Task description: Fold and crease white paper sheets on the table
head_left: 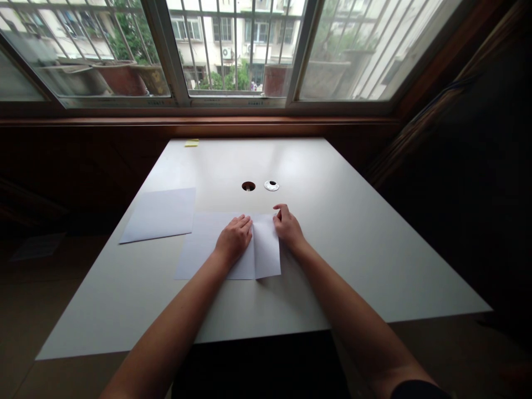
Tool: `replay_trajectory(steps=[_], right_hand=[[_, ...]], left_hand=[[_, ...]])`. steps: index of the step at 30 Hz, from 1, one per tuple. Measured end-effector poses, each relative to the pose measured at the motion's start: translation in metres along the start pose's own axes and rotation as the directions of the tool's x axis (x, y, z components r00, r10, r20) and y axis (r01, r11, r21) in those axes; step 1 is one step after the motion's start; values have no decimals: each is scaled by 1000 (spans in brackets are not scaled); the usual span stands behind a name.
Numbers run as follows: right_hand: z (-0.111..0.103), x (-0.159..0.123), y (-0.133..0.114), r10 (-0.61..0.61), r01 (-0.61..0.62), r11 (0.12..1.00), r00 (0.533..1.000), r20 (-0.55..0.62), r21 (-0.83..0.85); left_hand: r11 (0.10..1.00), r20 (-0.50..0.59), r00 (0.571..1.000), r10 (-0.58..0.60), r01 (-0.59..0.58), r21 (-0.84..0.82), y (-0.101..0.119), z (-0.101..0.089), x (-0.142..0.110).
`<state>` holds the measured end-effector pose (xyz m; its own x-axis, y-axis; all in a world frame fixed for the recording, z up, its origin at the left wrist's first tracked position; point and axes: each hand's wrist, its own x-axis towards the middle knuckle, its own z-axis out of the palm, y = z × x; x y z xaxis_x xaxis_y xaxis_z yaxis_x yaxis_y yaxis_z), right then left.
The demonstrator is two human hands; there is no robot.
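Observation:
A white sheet of paper point(266, 249) lies in front of me with an upright crease right of its middle. The part right of the crease is raised a little off the table. On the sheet, just left of the crease, my left hand point(235, 239) rests flat with its fingers stretched out. My right hand point(288, 226) is at the sheet's upper right edge, thumb and fingers closed on the paper, with the index finger bent above it. Further left lies a stack of white paper point(160, 215), apart from both hands.
The white table point(353, 266) stands below a barred window point(236, 50). Behind the sheet are a round cable hole point(248, 187) and its loose cover ring point(271, 186). A yellow sticky note point(192, 143) is at the far left edge. One pale sheet point(38, 246) lies on the floor.

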<state>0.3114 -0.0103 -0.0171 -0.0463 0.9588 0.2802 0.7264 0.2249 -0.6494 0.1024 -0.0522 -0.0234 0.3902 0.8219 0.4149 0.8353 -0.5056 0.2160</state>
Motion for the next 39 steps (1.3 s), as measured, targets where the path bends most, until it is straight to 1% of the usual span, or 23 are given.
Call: replay_trajectory(steps=[8,12,15,22,32,39], right_hand=[[1,1,4,26,-26,999,1000,0,36],[-2,0,4,37,-38,997,999,14,64],[-4,-3,3,51,-53,996,998,23,73],[-4,-5,-2,87,-89,995,996,34,46],[-5,-12,-5,27,-28,999,1000,16,28],[-5,-12,-4,30,-30,999,1000,6,24]], left_hand=[[1000,-37,999,22,-23,-6,-4,5,-1],[999,-83,996,43,-46,-30,-4,2,-3],[997,-96,994,57,-61,-39,-3,-2,-3],[998,-77,996,54,-56,-23,-1,-2,-4],[999,-75,996,45,-47,-22,-1,0,-4],[998,-74,996,43,-46,-39,0,-1,-3]])
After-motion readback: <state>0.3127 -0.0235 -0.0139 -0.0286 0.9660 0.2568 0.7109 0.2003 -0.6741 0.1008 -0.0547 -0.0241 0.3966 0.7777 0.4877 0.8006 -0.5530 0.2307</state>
